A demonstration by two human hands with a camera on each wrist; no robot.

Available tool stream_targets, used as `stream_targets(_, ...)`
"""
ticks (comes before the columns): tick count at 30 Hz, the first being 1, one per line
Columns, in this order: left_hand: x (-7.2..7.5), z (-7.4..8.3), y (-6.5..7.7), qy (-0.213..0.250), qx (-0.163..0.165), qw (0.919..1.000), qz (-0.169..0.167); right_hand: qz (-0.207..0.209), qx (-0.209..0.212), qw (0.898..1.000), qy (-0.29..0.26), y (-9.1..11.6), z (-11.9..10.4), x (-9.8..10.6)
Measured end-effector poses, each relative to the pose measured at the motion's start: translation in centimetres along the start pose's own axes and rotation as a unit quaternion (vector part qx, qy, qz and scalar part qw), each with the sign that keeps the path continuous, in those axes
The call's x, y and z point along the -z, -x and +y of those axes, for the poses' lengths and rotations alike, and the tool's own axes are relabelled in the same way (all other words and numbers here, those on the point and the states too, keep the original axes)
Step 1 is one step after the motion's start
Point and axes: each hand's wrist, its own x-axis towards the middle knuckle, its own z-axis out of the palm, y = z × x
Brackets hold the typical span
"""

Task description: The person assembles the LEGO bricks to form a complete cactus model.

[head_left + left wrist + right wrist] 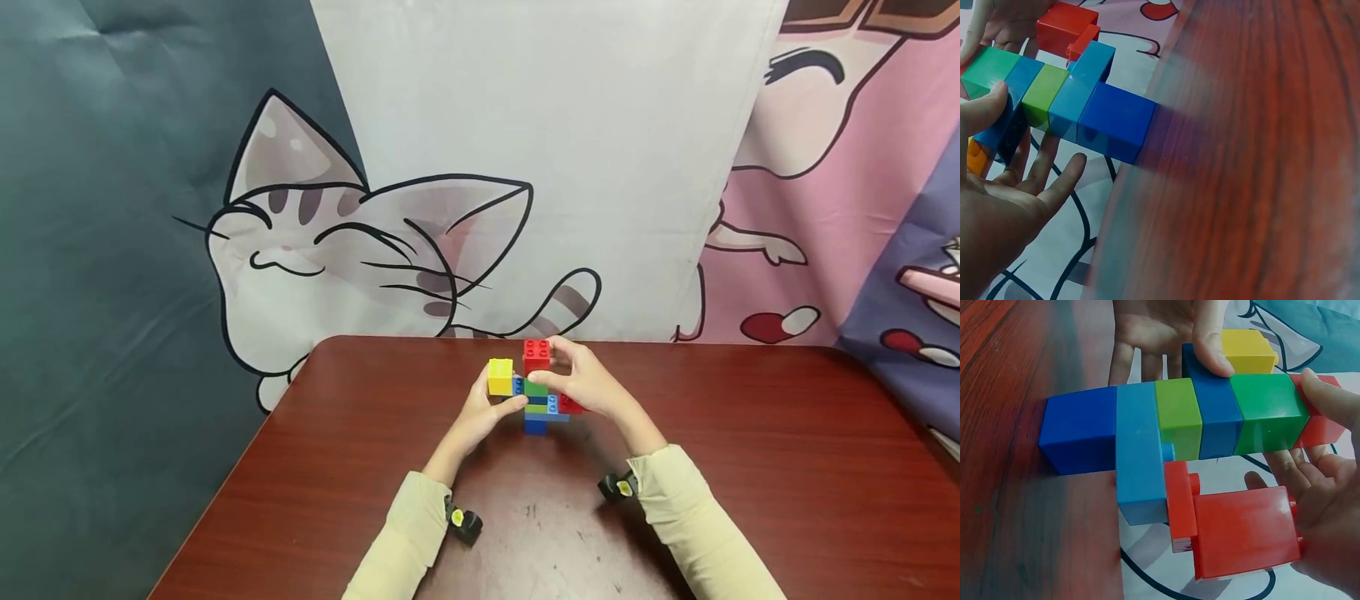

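Note:
A tower of toy building bricks stands on the table, its dark blue bottom brick resting on the tabletop. Above it come a lighter blue brick, a lime brick, a dark blue one, a green brick and a red top brick. My left hand grips the upper dark blue brick, thumb in front. That brick bears a yellow brick on its left end. With thumb and fingers, my right hand holds the red top brick. Two red bricks sit out on the right side.
The brown wooden table reaches back to a hanging cloth backdrop with cartoon cats. A small black camera is strapped at the left wrist, another camera at the right.

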Motion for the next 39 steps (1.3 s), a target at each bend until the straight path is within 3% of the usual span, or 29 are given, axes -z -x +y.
stream_targets(11,-0.3,0.0,0.2,0.005,0.007,0.9999,-0.007,-0.005,-0.007,1.0,-0.015,0.2,0.4,0.1)
stream_targets(19,-0.1,2.8,1.3,0.012,0.002,0.9997,-0.02,-0.007,-0.003,1.0,-0.022,0.0,0.0,0.0)
stream_targets(23,-0.2,3.2,1.5,0.018,0.014,0.9996,-0.014,-0.014,-0.012,1.0,-0.025,-0.2,-0.2,0.0)
stream_targets(39,0.0,3.2,1.3,0.02,0.025,0.9994,-0.013,-0.035,0.008,0.999,-0.012,-0.7,-0.5,0.5)
